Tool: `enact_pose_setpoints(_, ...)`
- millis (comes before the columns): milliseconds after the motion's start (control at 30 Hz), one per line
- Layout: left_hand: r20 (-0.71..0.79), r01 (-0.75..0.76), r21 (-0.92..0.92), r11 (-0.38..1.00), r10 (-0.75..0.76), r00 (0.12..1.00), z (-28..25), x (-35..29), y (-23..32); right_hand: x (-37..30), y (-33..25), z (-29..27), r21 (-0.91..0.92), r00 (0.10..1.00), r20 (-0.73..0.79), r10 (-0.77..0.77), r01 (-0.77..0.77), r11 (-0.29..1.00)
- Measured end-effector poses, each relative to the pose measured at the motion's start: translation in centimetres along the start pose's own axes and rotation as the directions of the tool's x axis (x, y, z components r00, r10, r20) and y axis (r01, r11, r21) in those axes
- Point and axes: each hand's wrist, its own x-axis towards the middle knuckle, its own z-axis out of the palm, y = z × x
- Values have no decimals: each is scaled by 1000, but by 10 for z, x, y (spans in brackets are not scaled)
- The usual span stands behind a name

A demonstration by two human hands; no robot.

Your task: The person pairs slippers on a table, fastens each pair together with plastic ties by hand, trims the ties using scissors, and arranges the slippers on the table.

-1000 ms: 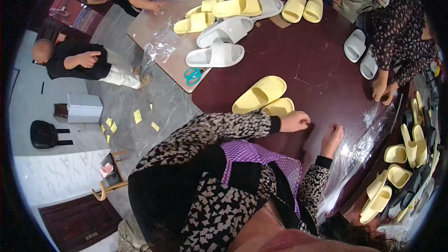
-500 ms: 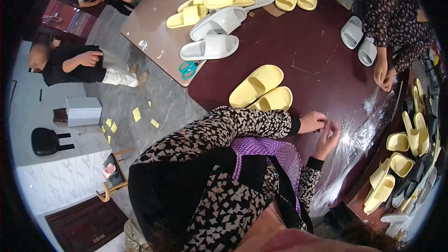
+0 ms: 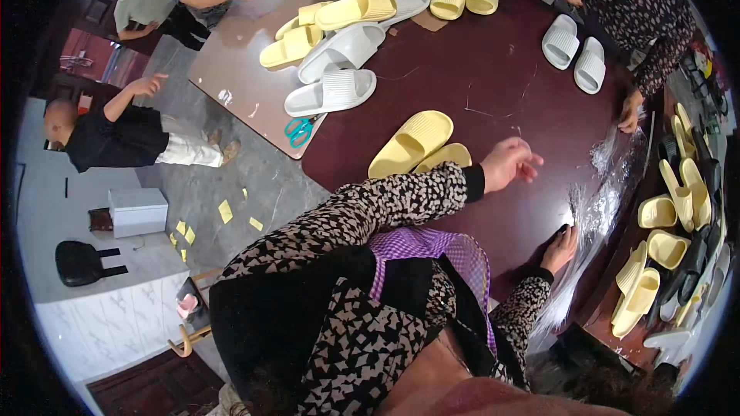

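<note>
My left hand (image 3: 509, 163) hovers over the dark red table beside a pair of yellow slide sandals (image 3: 412, 145). Its fingers are curled, and a thin pale bit stands up at its upper edge; what it is I cannot make out. The sleeve partly covers the nearer yellow sandal. My right hand (image 3: 561, 248) is farther right, with its fingers stretched to the edge of a shiny heap of clear plastic strands (image 3: 590, 219). Something small and dark shows at its fingertips.
Yellow and grey sandals (image 3: 339, 38) lie piled near teal-handled scissors (image 3: 298, 132). Across the table, a co-worker (image 3: 647, 15) stands by two grey sandals (image 3: 590, 65). More sandals (image 3: 636, 293) cover the right side. Other people (image 3: 116, 135) stand at left.
My hands, close together before, have parted: the left rose up and leftward, the right went down to the strands. The co-worker's hands have separated. The person in black has raised an arm.
</note>
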Motion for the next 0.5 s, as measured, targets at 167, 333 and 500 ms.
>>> enact_pose_setpoints(167,-48,-124,-98,987,119,992,-13,-6,48,4,4,7,43,1000,-22,10,-9,999)
enact_pose_setpoints(333,-117,-361,128,924,375,920,-33,-46,96,2,0,0,206,995,-76,67,-50,977)
enact_pose_setpoints(500,-116,-424,287,859,471,875,-56,-96,110,9,-118,-64,765,860,291,419,-473,438)
